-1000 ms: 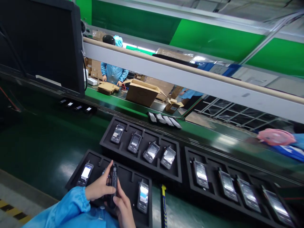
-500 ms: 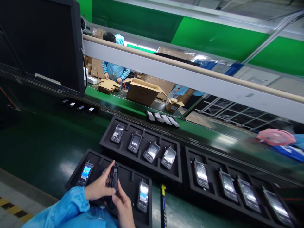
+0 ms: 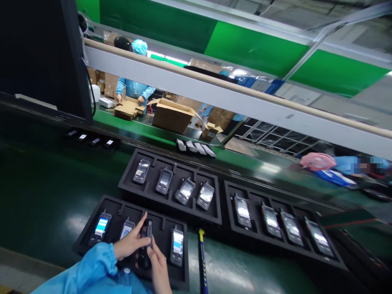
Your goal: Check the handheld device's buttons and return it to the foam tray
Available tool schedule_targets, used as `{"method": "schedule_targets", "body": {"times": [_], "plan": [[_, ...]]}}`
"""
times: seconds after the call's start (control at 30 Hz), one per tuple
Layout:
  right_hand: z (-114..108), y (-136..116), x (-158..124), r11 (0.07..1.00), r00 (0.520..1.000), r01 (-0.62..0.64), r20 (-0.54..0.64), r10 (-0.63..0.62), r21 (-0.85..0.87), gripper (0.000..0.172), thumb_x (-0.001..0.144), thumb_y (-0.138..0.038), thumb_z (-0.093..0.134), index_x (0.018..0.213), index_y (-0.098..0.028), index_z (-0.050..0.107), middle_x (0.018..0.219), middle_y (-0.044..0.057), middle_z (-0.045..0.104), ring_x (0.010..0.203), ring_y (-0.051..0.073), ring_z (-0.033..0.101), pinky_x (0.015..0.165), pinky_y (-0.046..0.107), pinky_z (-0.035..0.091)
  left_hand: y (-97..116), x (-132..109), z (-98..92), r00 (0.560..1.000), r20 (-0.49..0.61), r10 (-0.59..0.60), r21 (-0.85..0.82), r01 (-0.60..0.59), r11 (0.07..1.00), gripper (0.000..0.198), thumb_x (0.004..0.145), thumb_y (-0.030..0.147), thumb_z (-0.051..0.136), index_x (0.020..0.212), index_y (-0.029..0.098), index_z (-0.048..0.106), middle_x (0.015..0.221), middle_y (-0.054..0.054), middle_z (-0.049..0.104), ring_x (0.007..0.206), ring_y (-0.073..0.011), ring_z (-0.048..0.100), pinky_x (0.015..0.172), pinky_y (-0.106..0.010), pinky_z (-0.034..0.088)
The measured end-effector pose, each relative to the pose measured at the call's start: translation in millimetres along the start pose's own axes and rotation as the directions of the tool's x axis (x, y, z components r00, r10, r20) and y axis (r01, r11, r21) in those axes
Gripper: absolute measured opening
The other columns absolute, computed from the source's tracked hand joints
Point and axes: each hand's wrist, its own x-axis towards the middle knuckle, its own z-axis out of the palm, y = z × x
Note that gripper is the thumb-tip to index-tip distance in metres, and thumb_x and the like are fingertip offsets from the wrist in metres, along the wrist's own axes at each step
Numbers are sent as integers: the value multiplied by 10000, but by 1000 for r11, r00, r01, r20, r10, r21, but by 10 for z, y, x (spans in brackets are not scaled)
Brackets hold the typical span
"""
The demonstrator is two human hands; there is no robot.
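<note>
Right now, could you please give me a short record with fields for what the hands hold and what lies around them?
left hand: grips a dark handset from its left side, thumb raised
right hand: supports the same handset from below right
handset pose: held edge-on over the near tray
near tray contents: three handsets with lit screens, one slot under the hands
far tray: four handsets, screens glossy
right tray: four handsets
between trays: yellow-tipped tool on the green belt
background: a person in blue folding cardboard
</note>
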Motion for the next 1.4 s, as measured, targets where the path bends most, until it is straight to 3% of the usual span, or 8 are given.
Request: {"method": "schedule_targets", "body": {"times": [0.1, 0.2, 0.4, 0.63, 0.8, 0.9, 1.07, 1.4], "plan": [[-366, 185, 32, 942, 987, 26, -140, -77, -335, 586, 803, -538, 502, 1235, -143, 534, 1098, 89, 634, 1056, 276, 543, 911, 390, 431, -301, 307, 88, 990, -139, 4, 255, 31, 967, 862, 725, 272, 580, 1429, 214, 85, 1014, -66, 590, 818, -162, 573, 774, -280, 437], [-737, 322, 71, 579, 902, -121, -332, -275, -807, 526, 814, -407, 521, 1235, -91, 532, 1051, 169, 623, 1004, 331, 538, 882, 449, 419, -615, 569, 141, 970, -242, 10, 598, 141, 789, 852, 697, 185, 568, 1426, 189, 126, 1265, -158, 446, 1060, -237, 531, 911, -307, 374], [-806, 571, 230, 76, 864, -332, -336, -375, -940, 458, 769, -162, 524, 1200, -10, 531, 1043, 230, 572, 934, 331, 541, 824, 419, 429, -827, 725, 251, 937, -348, -32, 827, 323, 461, 859, 733, 184, 511, 1429, 169, 7, 1334, -284, 308, 914, -308, 611, 776, -375, 422], [-850, 587, 329, 431, 861, -277, -422, -286, -859, 663, 680, -167, 557, 1269, 77, 377, 1096, 233, 564, 1026, 328, 528, 893, 377, 412, -590, 624, 229, 935, -329, 136, 894, 262, 362, 782, 745, 155, 486, 1425, 122, 102, 1262, -209, 381, 1162, -324, 426, 875, -363, 392], [-738, 185, 257, 762, 850, -267, -517, -102, -590, 659, 698, -299, 548, 1269, -18, 377, 1092, 196, 590, 977, 300, 588, 835, 383, 468, -389, 493, 254, 957, -275, 97, 652, 111, 750, 675, 777, 232, 490, 1398, 157, 237, 1219, -136, 438, 1025, -207, 534, 887, -274, 399], [-391, -58, 93, 718, 889, -22, -342, -305, -696, 650, 678, -271, 577, 1286, -133, 392, 1213, 151, 514, 1010, 283, 576, 830, 378, 487, -200, 404, 350, 958, -282, -46, 162, 95, 982, 743, 749, 384, 574, 1379, 149, 260, 1170, -133, 504, 899, -189, 585, 796, -267, 447], [50, -349, -111, 664, 861, 448, 87, -502, -599, 507, 756, -220, 575, 1251, -227, 467, 1230, 87, 506, 1157, 220, 481, 954, 331, 436, 157, 217, 310, 945, -328, -18, -258, -71, 964, 695, 654, 489, 678, 1216, 155, 444, 957, -74, 618, 867, -189, 595, 783, -269, 461], [193, -677, -43, 956, 960, 254, -84, -268, -148, 283, 668, -358, 711, 874, -173, 651, 848, 62, 609, 785, 181, 592, 674, 250, 516, 338, -183, 211, 949, -292, 118, -75, -145, 987, 736, 769, 535, 548, 1388, 268, 253, 1436, -31, 320, 1310, -210, 296, 1098, -341, 222]]}}
